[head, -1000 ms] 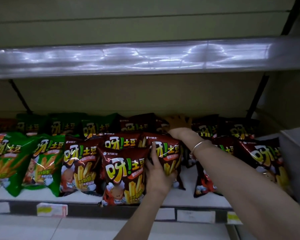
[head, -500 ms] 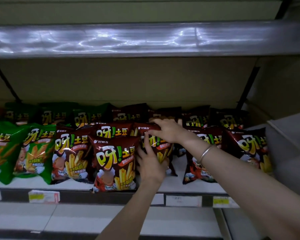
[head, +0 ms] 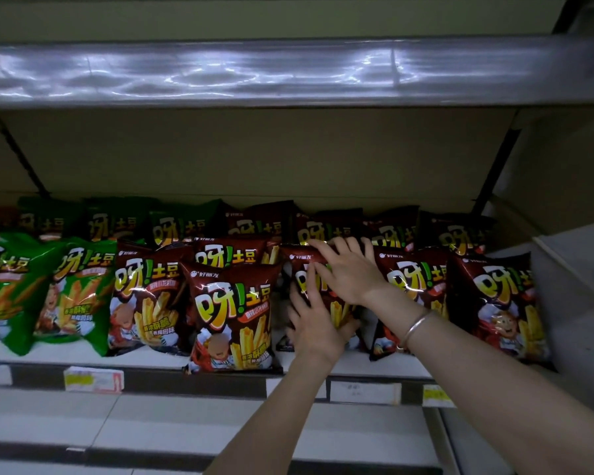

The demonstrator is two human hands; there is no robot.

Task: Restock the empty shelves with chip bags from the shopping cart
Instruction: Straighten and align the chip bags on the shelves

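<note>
A shelf [head: 172, 380] carries rows of chip bags, green ones [head: 79, 289] at the left and dark red ones [head: 234, 313] from the middle to the right. Both my hands are on one upright dark red chip bag [head: 296, 258] in the middle of the front row. My left hand [head: 314, 323] presses flat on its lower front with fingers spread. Across the bag's top edge lies my right hand [head: 348, 269], a bracelet on its wrist. The hands hide much of the bag's front. No shopping cart is in view.
More dark red bags [head: 501, 296] stand to the right, and a back row of bags [head: 182, 228] leans on the rear wall. The upper shelf [head: 288, 70] overhangs close above. Price tags [head: 93, 379] line the shelf edge. A pale panel [head: 576, 303] closes the right side; a lower shelf [head: 151, 426] lies below.
My right hand came back from the rear row and settled on the top of the dark red bag. My left hand stayed on the bag's front.
</note>
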